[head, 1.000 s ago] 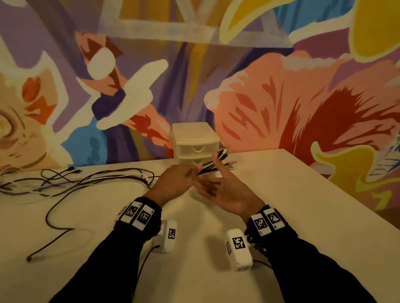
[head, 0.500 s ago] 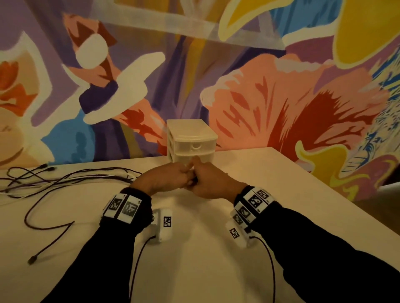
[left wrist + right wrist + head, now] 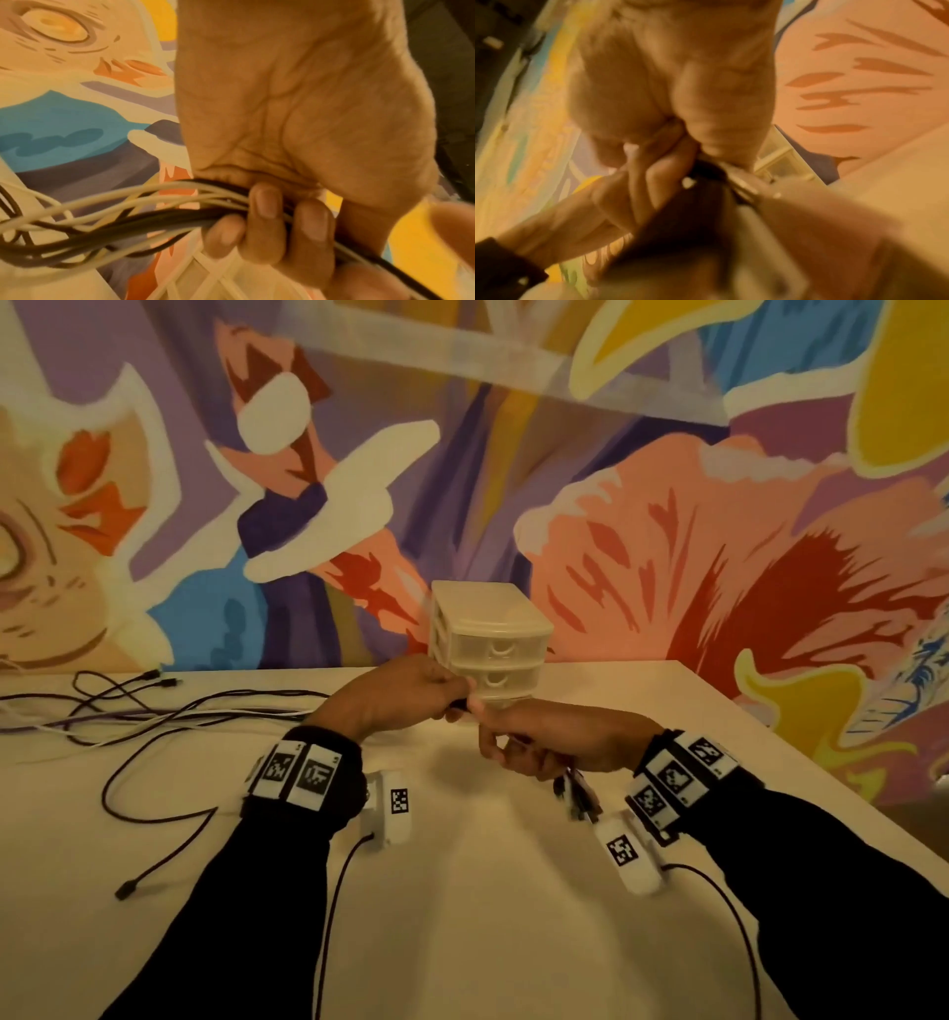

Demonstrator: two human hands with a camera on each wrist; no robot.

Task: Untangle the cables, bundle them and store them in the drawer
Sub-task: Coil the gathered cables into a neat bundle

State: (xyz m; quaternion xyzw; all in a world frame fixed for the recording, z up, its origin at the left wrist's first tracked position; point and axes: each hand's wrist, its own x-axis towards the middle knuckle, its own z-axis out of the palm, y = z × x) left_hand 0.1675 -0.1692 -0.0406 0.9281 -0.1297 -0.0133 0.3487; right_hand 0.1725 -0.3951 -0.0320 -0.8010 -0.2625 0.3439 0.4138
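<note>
Left hand (image 3: 395,701) fingers (image 3: 264,205) clenched around cable bundle (image 3: 123,221); right hand (image 3: 554,737) grips its plug ends (image 3: 577,793). Drawer unit (image 3: 488,644) just behind both hands, drawers closed.

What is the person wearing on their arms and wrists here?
Black long sleeves cover both arms. Each wrist carries a band of white tiles with black square markers, and a white camera pod with its own marker, trailing a thin black cable.

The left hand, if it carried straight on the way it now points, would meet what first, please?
Most likely the right hand, which it already nearly touches; the drawer unit stands just behind, though depth is hard to judge.
</note>
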